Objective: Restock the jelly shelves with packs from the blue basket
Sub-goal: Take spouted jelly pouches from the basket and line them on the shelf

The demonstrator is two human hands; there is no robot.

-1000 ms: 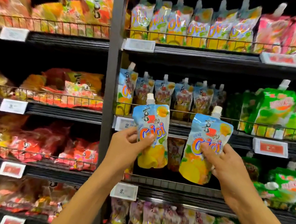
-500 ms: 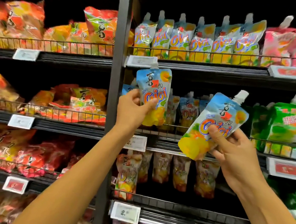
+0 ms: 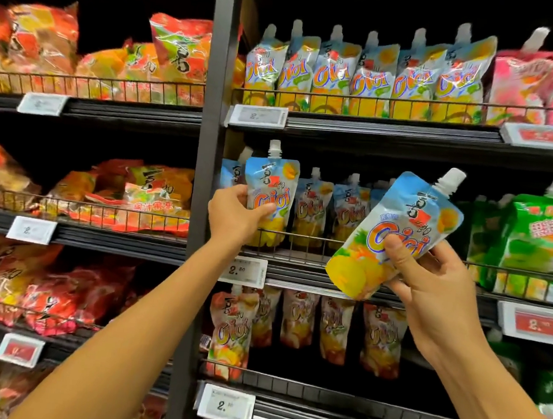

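Blue-and-yellow spouted pouch (image 3: 269,195) in the left hand (image 3: 232,220), upright, spout up, just above the price tag (image 3: 247,270). Its base is level with the wire rail (image 3: 306,237) above that tag; cannot tell if it touches the shelf. Left fingers (image 3: 263,209) wrap its left edge, thumb across the front. The right hand (image 3: 436,292) holds the second pouch (image 3: 397,234), same print, right of the tag and in front of the rail, tilted with the spout up-right, clear of the shelf. Right fingers (image 3: 399,255) pinch it mid-body, thumb on the logo, the rest behind. No blue basket in view.

Step, as I judge it: seat the left pouch at the front-left of the matching row (image 3: 315,209) above the tag. Lower it behind the rail, base flat, logo out, and release only once it stands; a soft pouch likely slumps otherwise. Straighten the right one before it goes in.

Black steel shelving. Dark upright post (image 3: 204,168) left of the tag, orange-red bags (image 3: 155,194) beyond it. Same-brand pouches (image 3: 372,76) one shelf above the tag, reddish pouches (image 3: 381,337) one below, green pouches (image 3: 542,241) far right.
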